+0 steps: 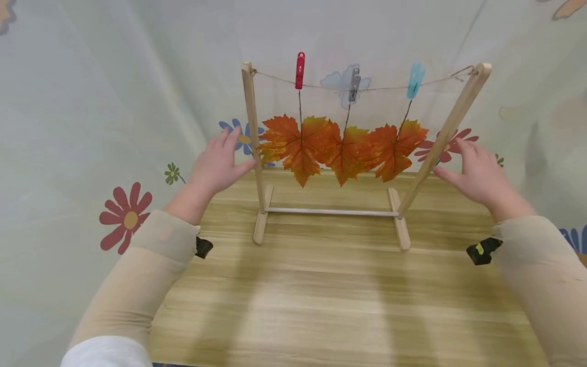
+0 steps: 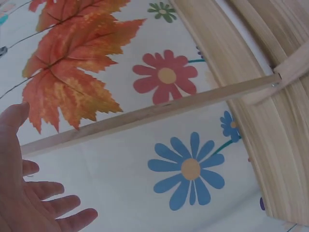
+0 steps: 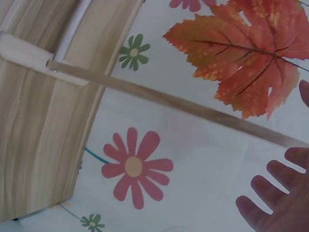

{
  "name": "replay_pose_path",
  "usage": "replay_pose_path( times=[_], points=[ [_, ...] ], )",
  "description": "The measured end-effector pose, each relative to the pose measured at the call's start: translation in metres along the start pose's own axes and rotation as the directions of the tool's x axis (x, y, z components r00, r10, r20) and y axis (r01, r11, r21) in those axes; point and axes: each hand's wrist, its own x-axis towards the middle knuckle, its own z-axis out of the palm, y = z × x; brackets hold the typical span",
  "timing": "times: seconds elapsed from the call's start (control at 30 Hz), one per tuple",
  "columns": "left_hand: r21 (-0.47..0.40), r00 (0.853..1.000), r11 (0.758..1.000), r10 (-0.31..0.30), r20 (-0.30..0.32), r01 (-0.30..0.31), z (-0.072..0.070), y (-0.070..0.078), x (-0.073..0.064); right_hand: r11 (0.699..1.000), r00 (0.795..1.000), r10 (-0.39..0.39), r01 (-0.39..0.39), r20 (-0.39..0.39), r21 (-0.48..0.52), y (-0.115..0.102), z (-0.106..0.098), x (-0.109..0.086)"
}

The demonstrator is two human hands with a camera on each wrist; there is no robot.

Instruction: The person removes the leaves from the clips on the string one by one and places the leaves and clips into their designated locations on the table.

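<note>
A small wooden rack stands upright on the table, with a twine line strung between its two posts. Three orange-red artificial maple leaves hang from it by their stems. A red clothespin grips the left leaf, a grey clothespin the middle leaf, and a light blue clothespin the right leaf. My left hand is beside the left post, fingers spread and holding nothing. Beside the right post, my right hand has its fingers apart, likewise holding nothing.
The wood-grain table reaches back to a pale cloth backdrop printed with flowers and a butterfly. A white crossbar joins the rack's two feet low down. A black wrist camera sits below the right sleeve.
</note>
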Motion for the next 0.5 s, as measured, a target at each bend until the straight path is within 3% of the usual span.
replay_pose_path(
  times=[0.27, 0.5],
  points=[
    [-0.203, 0.998, 0.979, -0.025, -0.058, 0.013, -0.006, 0.009, 0.003, 0.991, 0.999, 0.023, -0.019, -0.035, 0.134, -0.026, -0.006, 0.008],
    [-0.393, 0.996, 0.919, -0.005, -0.086, -0.030, 0.001, 0.027, 0.015, 0.980, 0.999, -0.008, 0.018, -0.052, 0.200, -0.048, -0.005, 0.017]
  ],
)
